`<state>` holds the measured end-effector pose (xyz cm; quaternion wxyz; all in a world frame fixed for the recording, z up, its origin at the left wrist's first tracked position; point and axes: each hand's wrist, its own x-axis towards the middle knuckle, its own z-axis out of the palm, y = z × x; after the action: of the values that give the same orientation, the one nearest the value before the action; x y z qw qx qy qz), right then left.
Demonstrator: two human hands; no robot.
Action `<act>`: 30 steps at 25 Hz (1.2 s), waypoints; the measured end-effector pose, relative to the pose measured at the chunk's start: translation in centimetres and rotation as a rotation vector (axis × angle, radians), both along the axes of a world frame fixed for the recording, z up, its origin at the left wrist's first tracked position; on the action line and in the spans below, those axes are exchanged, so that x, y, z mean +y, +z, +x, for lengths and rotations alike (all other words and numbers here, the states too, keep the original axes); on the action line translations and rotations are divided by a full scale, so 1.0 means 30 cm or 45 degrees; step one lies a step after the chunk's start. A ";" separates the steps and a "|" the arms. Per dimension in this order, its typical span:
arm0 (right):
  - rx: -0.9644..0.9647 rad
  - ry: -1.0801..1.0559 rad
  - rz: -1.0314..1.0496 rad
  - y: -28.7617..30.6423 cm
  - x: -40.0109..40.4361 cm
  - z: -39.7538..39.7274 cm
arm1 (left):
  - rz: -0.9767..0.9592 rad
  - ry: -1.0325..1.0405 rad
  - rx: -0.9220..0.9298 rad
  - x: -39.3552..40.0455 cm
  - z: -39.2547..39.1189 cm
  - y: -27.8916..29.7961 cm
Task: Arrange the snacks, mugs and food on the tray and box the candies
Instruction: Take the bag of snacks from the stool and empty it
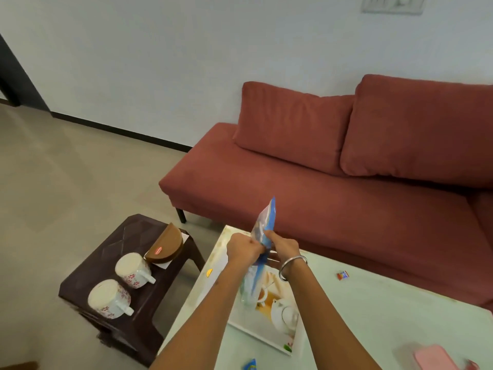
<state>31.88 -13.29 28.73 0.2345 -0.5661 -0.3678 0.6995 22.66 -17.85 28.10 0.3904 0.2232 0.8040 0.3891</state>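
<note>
Pale green glass forms the worktop (373,303) before you. Your left hand (244,249) and right hand (284,247) are close together, both clamped on a blue snack packet (264,225) held upright above a tray (256,327) printed with a teapot. A dark side stool (149,303) at left bears two upturned mugs (133,269). A red sofa (333,196) stands against the white wall.

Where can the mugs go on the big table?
The table is bare between the tray and the pink box, below the red candy. The tray's near half is free. The far half is crowded by both hands gripping the blue packet.
</note>
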 end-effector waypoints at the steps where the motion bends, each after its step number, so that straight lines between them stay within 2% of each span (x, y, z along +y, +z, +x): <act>1: -0.001 -0.003 -0.018 -0.013 -0.010 -0.002 | 0.008 0.040 -0.102 -0.015 0.008 0.000; 5: 0.012 -0.018 -0.035 -0.063 -0.051 -0.008 | -0.005 0.200 -0.444 -0.062 -0.019 -0.005; 7: -0.055 -0.005 0.017 -0.088 -0.064 -0.011 | -0.033 0.207 -0.480 -0.087 -0.022 -0.009; 9: -0.118 0.080 0.123 -0.099 -0.089 -0.023 | -0.063 0.084 -0.188 -0.109 -0.001 -0.023; 11: -0.308 0.253 0.357 -0.111 -0.122 -0.036 | -0.141 -0.056 0.184 -0.135 0.040 -0.029; 13: -0.534 0.345 0.575 -0.115 -0.163 -0.043 | -0.145 -0.136 0.351 -0.149 0.066 -0.036; 17: -0.695 0.272 0.748 -0.111 -0.214 -0.039 | -0.126 -0.165 0.448 -0.169 0.076 -0.056; 22: -1.023 0.481 0.817 -0.122 -0.217 -0.017 | -0.154 -0.124 0.572 -0.196 0.069 -0.061; 27: -1.163 0.326 0.799 -0.122 -0.134 0.112 | -0.194 -0.125 0.771 -0.261 -0.034 -0.054; 30: -1.221 0.191 0.756 -0.120 -0.077 0.206 | -0.132 -0.111 0.863 -0.312 -0.070 -0.063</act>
<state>38.06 -15.60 25.14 0.1398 -0.7024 -0.6533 0.2454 20.57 -27.22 26.21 0.1280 0.3537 0.8965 0.2342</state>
